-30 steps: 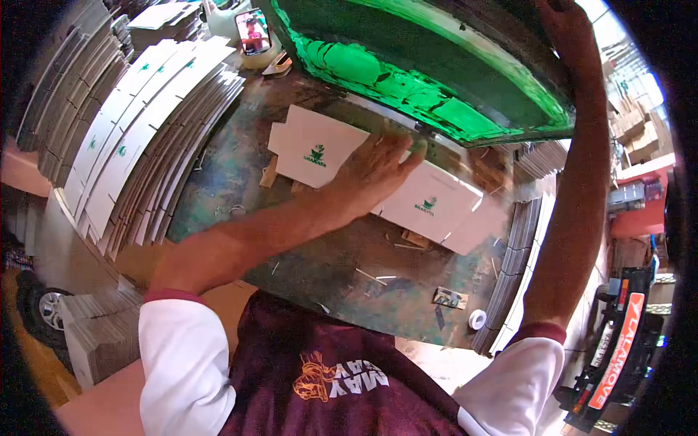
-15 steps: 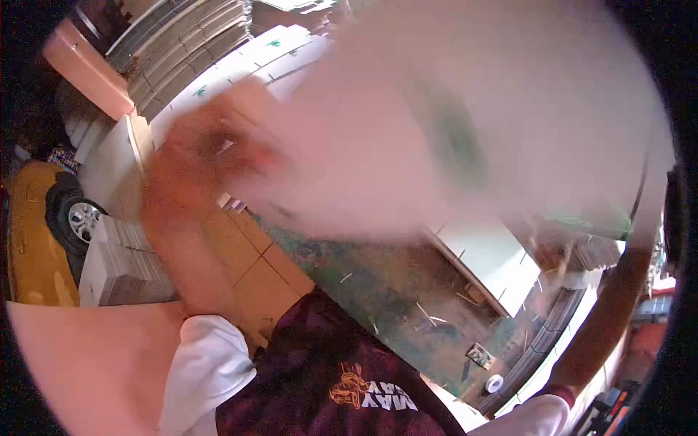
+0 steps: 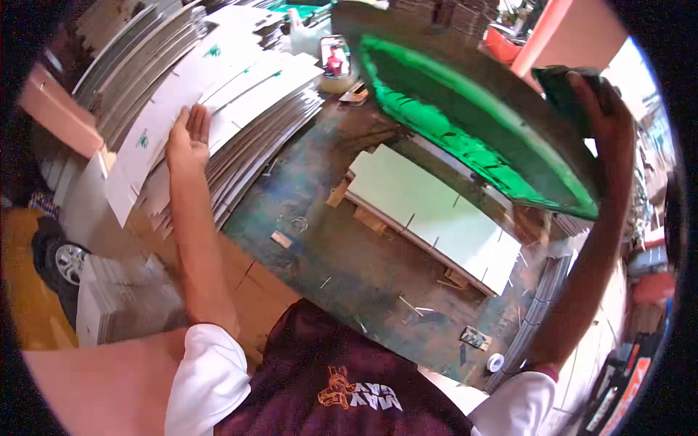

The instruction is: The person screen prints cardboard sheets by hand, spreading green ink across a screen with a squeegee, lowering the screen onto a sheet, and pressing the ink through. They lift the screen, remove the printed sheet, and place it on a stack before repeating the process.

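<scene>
My left hand (image 3: 190, 138) is open, fingers stretched out and palm showing, over the top of a fanned stack of white cardboard sheets (image 3: 243, 94) with small green prints. At the upper right, my right hand (image 3: 603, 109) is closed on a dark, green-stained block (image 3: 567, 91), whose exact kind I cannot tell. Below and left of that hand, a printing screen (image 3: 465, 109) is tilted up, with bright green ink along its lower side and edges. Under it, a flat pale board (image 3: 429, 211) with short dark marks lies on wooden pieces on the worktable (image 3: 327, 254).
A tub with a red-and-white container (image 3: 335, 62) stands behind the stack. Loose sticks, a small card (image 3: 475, 338) and a tape roll (image 3: 495, 362) lie on the table. Stacked sheets (image 3: 120, 298) stand at left, near a yellow vehicle (image 3: 29, 283). A pillar (image 3: 549, 36) rises at upper right.
The blurred white sheet at my left hand no longer fills the view; that hand is now open over the stack. My right hand has come into view higher up, and the raised screen shows.
</scene>
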Available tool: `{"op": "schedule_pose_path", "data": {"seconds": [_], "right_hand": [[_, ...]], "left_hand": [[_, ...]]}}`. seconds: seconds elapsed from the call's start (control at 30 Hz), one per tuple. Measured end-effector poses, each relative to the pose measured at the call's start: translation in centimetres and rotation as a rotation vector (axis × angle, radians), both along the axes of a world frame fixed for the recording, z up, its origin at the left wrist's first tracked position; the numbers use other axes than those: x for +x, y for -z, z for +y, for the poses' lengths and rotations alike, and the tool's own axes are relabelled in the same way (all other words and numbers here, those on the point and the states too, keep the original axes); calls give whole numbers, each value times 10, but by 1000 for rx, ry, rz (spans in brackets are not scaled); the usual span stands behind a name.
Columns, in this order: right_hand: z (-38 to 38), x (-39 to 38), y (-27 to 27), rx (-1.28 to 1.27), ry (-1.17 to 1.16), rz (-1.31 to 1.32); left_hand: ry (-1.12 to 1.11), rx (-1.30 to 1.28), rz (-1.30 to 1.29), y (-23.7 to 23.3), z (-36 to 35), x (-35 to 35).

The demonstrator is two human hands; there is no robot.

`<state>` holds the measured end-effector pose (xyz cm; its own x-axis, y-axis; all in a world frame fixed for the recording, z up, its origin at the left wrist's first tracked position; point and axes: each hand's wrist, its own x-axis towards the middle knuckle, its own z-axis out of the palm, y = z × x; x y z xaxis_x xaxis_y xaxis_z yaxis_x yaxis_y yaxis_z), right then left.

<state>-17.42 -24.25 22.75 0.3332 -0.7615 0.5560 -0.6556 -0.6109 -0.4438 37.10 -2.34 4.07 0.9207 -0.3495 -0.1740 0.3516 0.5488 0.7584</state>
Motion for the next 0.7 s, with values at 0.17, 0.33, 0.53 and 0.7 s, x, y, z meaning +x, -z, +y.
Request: {"op": "schedule_pose_path", "data": {"seconds": [0.17,0.33,0.53,0.7], "right_hand": [[75,3,31,-478,201,208],[123,9,62,-387,321,-6],[147,12,87,-279,493,-154],[162,8,99,-111,593,-234]], "left_hand": [[212,-69,90,60,-12,36],[682,-70,35,-33,31,-74],[511,368,-864,-140,-91,-114],[1058,476,-2155,-152,-299,-197]]}}
